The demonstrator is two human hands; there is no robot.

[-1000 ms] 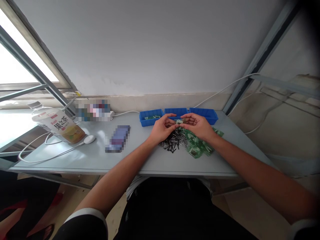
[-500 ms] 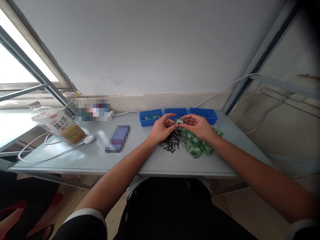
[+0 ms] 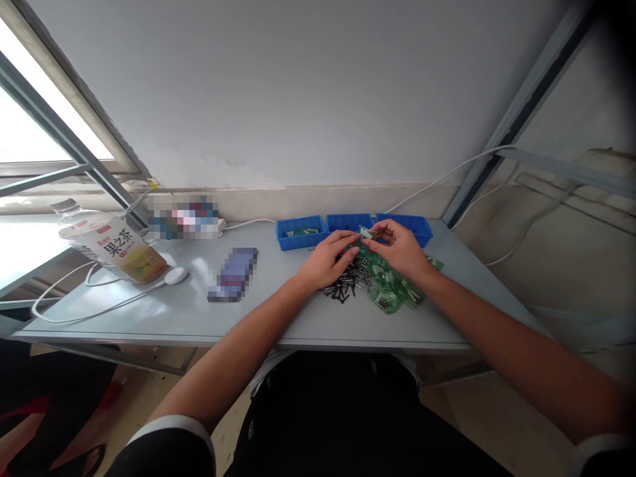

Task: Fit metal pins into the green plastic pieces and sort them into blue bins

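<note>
One head-worn camera looks forward and down over the table (image 3: 173, 311), near the hands, facing the far wall (image 3: 298, 99).

Pale grey plaster wall (image 3: 308, 93) across the upper frame, closed at its foot by a beige band (image 3: 298, 195). Upper left: window (image 3: 24, 132), overexposed by daylight, crossed by diagonal grey metal struts (image 3: 74, 139); the glare washes the sill below it. Centre: grey-topped table (image 3: 173, 305) set against the wall, its metal underframe showing at lower left. Upper right: slanted grey steel beam (image 3: 521, 106) before a duller side wall. Bottom corners: tan floor (image 3: 477, 411).
</note>
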